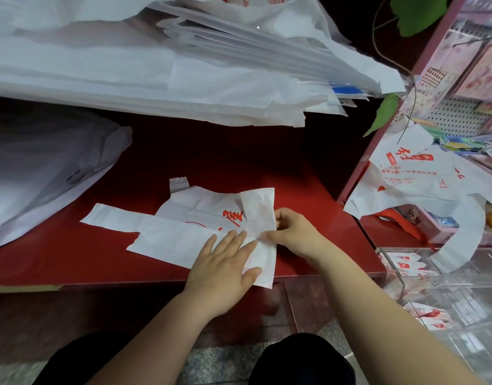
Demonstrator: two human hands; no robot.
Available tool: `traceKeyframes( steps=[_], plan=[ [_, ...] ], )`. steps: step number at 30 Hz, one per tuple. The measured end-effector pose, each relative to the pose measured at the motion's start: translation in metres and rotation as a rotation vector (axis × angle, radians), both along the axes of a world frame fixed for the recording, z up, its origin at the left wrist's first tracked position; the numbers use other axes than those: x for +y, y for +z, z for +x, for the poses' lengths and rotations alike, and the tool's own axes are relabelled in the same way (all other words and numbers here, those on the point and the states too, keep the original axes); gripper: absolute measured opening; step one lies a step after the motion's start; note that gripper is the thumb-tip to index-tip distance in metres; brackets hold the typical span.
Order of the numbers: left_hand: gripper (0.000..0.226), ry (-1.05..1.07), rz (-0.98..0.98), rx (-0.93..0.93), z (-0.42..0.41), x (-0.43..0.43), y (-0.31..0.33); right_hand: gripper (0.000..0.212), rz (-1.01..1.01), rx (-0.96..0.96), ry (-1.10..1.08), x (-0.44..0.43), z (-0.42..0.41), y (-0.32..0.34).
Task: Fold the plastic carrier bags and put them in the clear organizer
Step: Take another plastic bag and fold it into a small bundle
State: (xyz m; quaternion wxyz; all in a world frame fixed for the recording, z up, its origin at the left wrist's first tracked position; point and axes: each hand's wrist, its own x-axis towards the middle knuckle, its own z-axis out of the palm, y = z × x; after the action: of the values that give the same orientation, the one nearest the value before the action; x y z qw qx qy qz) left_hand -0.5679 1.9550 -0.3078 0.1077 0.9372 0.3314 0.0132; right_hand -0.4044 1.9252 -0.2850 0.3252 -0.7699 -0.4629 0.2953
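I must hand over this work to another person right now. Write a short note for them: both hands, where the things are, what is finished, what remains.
Left hand: flat, pressing the half-folded carrier bag onto the red table.
Right hand: pinches the strip of this bag that is folded across.
Clear organizer: at the lower right, with some folded bags already inside.
Done: those folded bags; the current bag is partly folded.
Left: finish this fold and put the bag in the organizer, then the loose printed bag at the right and the big pile of flat bags behind.
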Motion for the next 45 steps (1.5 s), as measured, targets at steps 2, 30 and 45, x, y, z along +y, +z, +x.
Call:
traceKeyframes(
  steps=[2,30,45],
  plan=[
    [0.055,0.001,0.000,-0.010,0.000,0.000,0.000,0.013,-0.029,-0.180,0.017,-0.003,-0.001,-0.002],
    [0.048,-0.008,0.392,-0.398,-0.019,0.008,-0.032,0.021,0.198,-0.437,0.082,-0.019,-0.005,-0.022],
    [0.033,-0.024,0.317,-0.827,-0.015,0.000,-0.017,0.022,0.530,-0.761,0.140,-0.026,-0.064,-0.039]
  ],
)
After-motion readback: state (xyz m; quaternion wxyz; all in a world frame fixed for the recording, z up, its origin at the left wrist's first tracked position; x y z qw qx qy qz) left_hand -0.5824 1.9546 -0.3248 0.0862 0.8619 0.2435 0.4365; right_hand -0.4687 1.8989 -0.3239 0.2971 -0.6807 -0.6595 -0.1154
